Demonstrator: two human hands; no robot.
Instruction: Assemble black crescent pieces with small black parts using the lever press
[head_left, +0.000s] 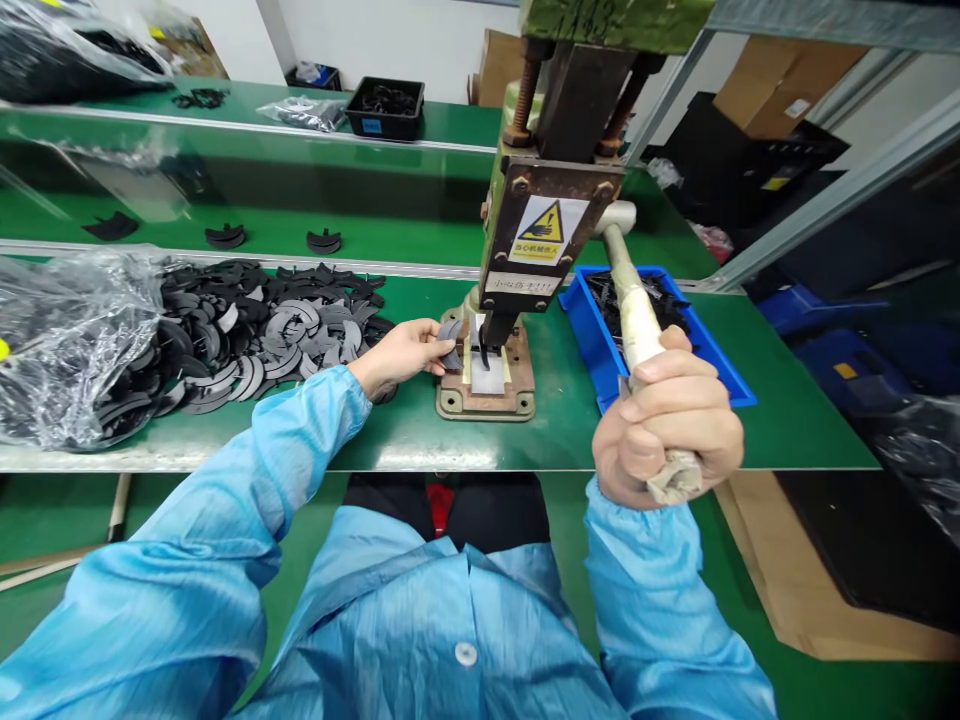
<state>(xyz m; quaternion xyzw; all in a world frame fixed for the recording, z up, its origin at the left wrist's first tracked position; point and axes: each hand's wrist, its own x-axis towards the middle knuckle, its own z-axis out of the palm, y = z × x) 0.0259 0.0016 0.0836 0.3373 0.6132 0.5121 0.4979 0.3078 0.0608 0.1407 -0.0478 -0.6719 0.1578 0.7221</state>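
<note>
1. Curved piece [452, 358] sits at the left edge of the press base [450, 402], pinched between the thumb and fingers of your left hand [409, 352].
2. Your right hand [671, 425] is wrapped around the lower end of the press lever [634, 310], which slants up to the press [559, 172].
3. Above the base you have the dark ram [500, 325]; whether it touches what lies below, you cannot tell.
4. Left of your left hand, a pile of curved parts [292, 330] spreads over the green bench [405, 445], beside a clear plastic bag [60, 360].
5. Right of the press, your blue bin [733, 385] holds black parts [602, 298].
6. Beyond the metal rail [420, 270], three dark pieces [324, 241] lie apart.
</note>
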